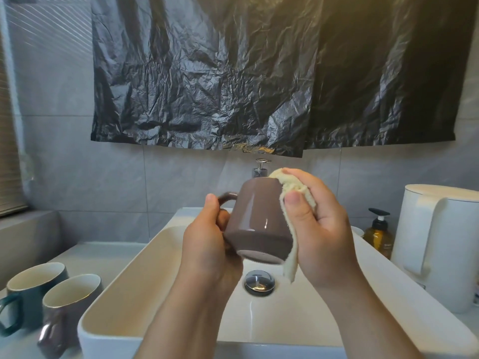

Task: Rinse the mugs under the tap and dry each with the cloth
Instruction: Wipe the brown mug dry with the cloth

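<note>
Left hand [207,237] grips mug [259,224] | right hand [321,229] presses cloth [293,187]

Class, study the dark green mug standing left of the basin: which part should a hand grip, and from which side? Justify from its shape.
Grip the dark green ceramic mug by its loop handle, from its left. It stands upright with the handle jutting leftward, unobstructed, while a grey-purple mug crowds its right side.

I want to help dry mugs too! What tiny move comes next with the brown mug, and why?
Probably the left hand should turn the brown mug a little, bringing its bare front wall under the cloth. The right hand presses the cloth along the mug's right side only.
</note>
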{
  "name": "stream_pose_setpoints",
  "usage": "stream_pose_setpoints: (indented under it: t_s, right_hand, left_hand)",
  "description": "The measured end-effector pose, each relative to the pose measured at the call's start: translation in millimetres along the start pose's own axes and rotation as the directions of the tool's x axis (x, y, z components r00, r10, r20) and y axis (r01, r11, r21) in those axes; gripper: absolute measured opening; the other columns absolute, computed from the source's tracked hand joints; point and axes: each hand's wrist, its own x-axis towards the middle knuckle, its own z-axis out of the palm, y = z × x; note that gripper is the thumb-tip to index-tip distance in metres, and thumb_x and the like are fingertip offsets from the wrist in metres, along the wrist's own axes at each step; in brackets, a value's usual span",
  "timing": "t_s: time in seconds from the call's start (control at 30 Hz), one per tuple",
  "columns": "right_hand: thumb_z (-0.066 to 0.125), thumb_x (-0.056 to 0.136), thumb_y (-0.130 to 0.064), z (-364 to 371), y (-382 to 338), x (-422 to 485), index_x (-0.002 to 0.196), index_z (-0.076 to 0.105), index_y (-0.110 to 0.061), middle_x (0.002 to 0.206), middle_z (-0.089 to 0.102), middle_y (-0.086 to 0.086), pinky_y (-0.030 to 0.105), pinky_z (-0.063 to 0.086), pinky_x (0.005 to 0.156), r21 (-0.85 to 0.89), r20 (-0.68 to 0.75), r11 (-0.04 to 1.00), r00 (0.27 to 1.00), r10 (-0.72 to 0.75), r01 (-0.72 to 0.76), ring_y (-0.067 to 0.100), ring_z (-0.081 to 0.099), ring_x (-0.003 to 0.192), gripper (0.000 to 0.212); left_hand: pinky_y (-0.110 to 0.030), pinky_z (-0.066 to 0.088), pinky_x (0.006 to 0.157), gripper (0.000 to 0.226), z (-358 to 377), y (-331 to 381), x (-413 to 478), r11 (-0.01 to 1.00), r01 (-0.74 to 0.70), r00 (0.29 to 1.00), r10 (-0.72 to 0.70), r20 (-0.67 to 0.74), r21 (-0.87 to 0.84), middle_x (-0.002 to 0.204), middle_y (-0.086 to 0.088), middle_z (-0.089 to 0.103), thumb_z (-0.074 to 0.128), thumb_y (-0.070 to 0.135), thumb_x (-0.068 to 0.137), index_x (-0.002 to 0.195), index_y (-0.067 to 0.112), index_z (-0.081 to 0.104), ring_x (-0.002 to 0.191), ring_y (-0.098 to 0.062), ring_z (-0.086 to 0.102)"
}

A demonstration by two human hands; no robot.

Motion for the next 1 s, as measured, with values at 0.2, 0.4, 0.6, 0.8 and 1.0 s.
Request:
stream_pose_setpoints:
  t_s: [0.2,0.4,0.6,0.8,1.0]
  right_hand:
    - [0.042,0.095,-0.04,10,1,-7,0.125,0.054,-0.037,0.122,0.06,-0.006,0.033,0.052,0.093,-0.137,-0.007,0.962,0.971,-0.239,0.236,0.009,0.059,0.113,0.033]
    - [0.054,0.088,-0.044,8,3,-7,0.107,0.064,-0.031,0.102,0.068,0.0,0.044,0.056,0.08,-0.047,-0.079,0.992,0.99,-0.118,0.114,0.02,0.065,0.094,0.025]
    - [0.055,0.089,-0.044,-3,7,-3,0.108,0.058,-0.033,0.1,0.065,-0.006,0.018,0.049,0.079,-0.238,-0.147,0.953,0.963,-0.226,0.187,0.01,0.063,0.093,0.022]
    - [0.038,0.103,-0.035,11,7,-5,0.131,0.06,-0.014,0.137,0.053,0.002,0.026,0.037,0.111,-0.302,-0.017,0.882,0.923,-0.384,0.362,0.013,0.049,0.132,0.041]
    - [0.04,0.103,-0.028,22,19,-8,0.143,0.047,-0.018,0.156,0.038,-0.003,0.032,0.032,0.119,-0.242,0.044,0.905,0.936,-0.35,0.35,0.01,0.032,0.148,0.042]
  left_hand:
    - [-0.05,0.043,0.111,0.049,-9,-11,4,0.947,0.283,0.958,-0.273,0.086,-0.154,0.132,-0.026,0.064,0.039,0.031,0.109,0.133,-0.007,0.061,0.129,-0.038,0.058]
    - [-0.028,0.055,0.057,0.043,-10,-12,6,0.984,0.062,0.998,-0.063,0.0,0.166,0.087,-0.012,0.074,0.045,0.041,0.105,0.109,0.003,0.065,0.068,-0.024,0.072]
    - [-0.038,0.056,0.066,0.079,-3,-17,-2,0.882,-0.052,0.969,-0.067,0.236,0.468,0.115,-0.022,0.073,0.078,0.063,0.066,0.119,0.005,0.069,0.106,-0.041,0.07]
    - [-0.029,0.055,0.066,0.031,4,-21,-11,0.99,0.106,0.931,-0.132,0.34,0.096,0.089,-0.008,0.076,0.068,0.04,0.069,0.083,0.017,0.083,0.076,-0.02,0.073]
    - [-0.042,0.052,0.096,0.046,2,-22,-8,0.997,-0.069,0.981,0.064,0.183,0.018,0.112,-0.017,0.076,0.076,0.037,0.074,0.11,0.009,0.077,0.102,-0.029,0.073]
